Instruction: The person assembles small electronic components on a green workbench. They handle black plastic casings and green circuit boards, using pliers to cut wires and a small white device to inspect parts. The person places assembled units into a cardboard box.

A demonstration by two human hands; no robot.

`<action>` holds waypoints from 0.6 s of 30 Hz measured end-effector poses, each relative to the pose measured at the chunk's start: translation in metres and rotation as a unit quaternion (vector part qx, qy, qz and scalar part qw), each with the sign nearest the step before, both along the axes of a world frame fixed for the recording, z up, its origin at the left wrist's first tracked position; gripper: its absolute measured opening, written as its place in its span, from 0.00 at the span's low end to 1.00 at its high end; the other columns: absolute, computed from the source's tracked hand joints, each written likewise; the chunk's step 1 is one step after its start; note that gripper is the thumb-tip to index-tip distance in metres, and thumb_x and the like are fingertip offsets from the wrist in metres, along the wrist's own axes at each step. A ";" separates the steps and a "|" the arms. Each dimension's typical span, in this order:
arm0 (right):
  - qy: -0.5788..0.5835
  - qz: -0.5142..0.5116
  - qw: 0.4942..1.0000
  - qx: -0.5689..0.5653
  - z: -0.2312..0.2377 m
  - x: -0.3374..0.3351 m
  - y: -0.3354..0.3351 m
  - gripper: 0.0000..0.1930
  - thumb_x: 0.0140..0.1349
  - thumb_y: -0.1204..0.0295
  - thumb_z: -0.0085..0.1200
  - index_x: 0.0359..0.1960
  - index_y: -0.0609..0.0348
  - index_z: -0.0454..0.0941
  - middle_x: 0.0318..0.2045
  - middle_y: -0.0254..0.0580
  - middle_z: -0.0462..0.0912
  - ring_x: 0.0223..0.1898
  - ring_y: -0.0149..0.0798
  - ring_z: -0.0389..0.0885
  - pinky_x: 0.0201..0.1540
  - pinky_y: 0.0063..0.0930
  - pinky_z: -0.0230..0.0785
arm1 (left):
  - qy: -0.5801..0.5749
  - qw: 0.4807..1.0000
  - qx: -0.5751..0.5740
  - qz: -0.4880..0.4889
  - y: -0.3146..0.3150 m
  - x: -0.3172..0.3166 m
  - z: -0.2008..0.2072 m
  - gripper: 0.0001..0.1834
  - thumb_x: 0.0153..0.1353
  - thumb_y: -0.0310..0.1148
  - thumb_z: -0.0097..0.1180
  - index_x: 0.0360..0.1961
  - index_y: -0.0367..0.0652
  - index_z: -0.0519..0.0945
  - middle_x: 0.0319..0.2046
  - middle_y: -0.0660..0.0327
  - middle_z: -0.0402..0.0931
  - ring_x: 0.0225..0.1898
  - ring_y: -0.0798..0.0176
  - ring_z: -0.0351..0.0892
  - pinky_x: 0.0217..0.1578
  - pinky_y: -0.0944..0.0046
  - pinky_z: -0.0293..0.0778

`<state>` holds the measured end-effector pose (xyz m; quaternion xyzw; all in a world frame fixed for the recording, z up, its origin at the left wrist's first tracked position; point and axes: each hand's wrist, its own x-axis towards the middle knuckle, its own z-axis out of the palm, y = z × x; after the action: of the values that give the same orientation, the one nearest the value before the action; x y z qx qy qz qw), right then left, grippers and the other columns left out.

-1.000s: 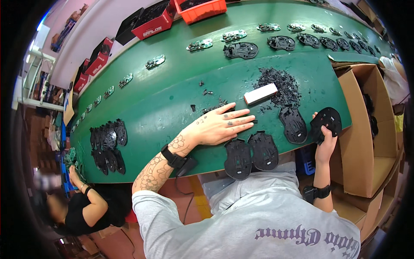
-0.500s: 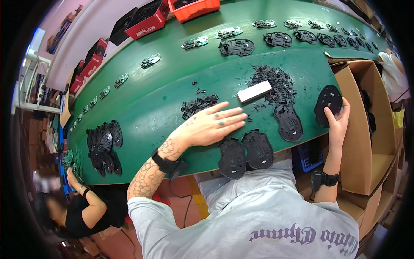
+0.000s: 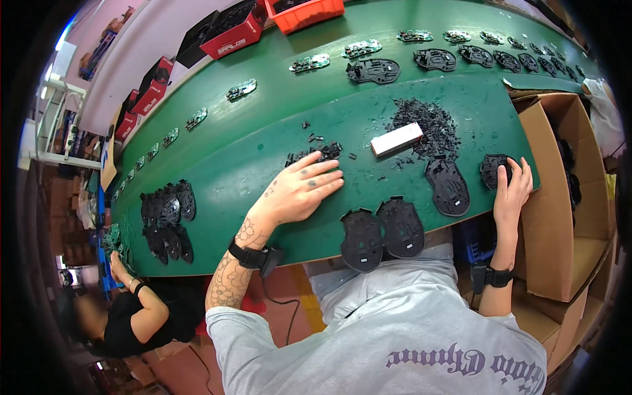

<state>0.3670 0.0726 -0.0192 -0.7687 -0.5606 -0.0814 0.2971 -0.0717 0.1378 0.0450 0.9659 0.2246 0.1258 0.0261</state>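
Note:
My left hand [image 3: 304, 189] lies palm down with its fingers stretched out, covering part of a small heap of black plastic pieces [image 3: 332, 150]. At the table's right end, my right hand [image 3: 513, 192] has its thumb and fingers on the edge of a black mouse base shell [image 3: 492, 171], partly hiding it. Left of that hand rests another mouse base shell [image 3: 448, 187] with its inside up. Two more, a left shell [image 3: 361, 240] and a right shell [image 3: 401, 227], sit side by side at the near edge in front of me.
A white block [image 3: 396, 139] lies against a larger heap of black pieces [image 3: 431, 125]. Stacked shells [image 3: 168, 210] stand at the left. Circuit boards [image 3: 309, 62] line the far strip. A cardboard box [image 3: 553, 217] adjoins the table's right end. A co-worker's hand [image 3: 120, 268] is at far left.
My left hand has drawn back to the left onto the small heap. My right hand has lowered the mouse base shell, which was tilted up, toward the tabletop.

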 end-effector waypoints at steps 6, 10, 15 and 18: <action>-0.012 0.035 0.998 -0.054 0.010 -0.026 -0.001 0.21 0.65 0.60 0.51 0.57 0.53 0.75 0.53 0.46 0.68 0.53 0.49 0.64 0.58 0.43 0.57 | -0.138 0.979 0.100 0.114 0.001 0.007 -0.006 0.13 0.49 0.29 0.63 0.38 0.46 0.83 0.34 0.67 0.78 0.37 0.61 0.77 0.45 0.55 0.72; -0.016 0.030 0.997 -0.072 0.026 -0.034 0.003 0.23 0.60 0.60 0.57 0.56 0.54 0.76 0.49 0.46 0.69 0.51 0.49 0.65 0.55 0.43 0.60 | -0.066 0.972 0.111 0.194 0.012 0.028 -0.011 0.06 0.51 0.32 0.64 0.31 0.47 0.83 0.29 0.67 0.74 0.38 0.61 0.74 0.43 0.60 0.68; -0.003 0.061 0.996 -0.064 0.031 -0.041 -0.012 0.23 0.55 0.64 0.62 0.52 0.58 0.76 0.47 0.47 0.69 0.51 0.49 0.65 0.55 0.43 0.59 | -0.023 0.963 0.116 0.243 0.015 0.036 -0.013 0.03 0.50 0.32 0.63 0.27 0.48 0.82 0.29 0.67 0.75 0.37 0.62 0.74 0.43 0.61 0.67; 0.029 0.084 0.995 -0.052 0.033 -0.050 -0.022 0.21 0.52 0.67 0.64 0.46 0.61 0.76 0.45 0.46 0.70 0.51 0.49 0.65 0.56 0.42 0.58 | 0.001 0.957 0.135 0.257 0.015 0.039 -0.013 0.03 0.49 0.32 0.63 0.26 0.48 0.82 0.28 0.67 0.75 0.37 0.62 0.74 0.43 0.61 0.67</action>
<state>0.3173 0.0505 0.0142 -0.7355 -0.6176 -0.0049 0.2785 -0.0324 0.1531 0.0318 0.8704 0.4460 0.1560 -0.1381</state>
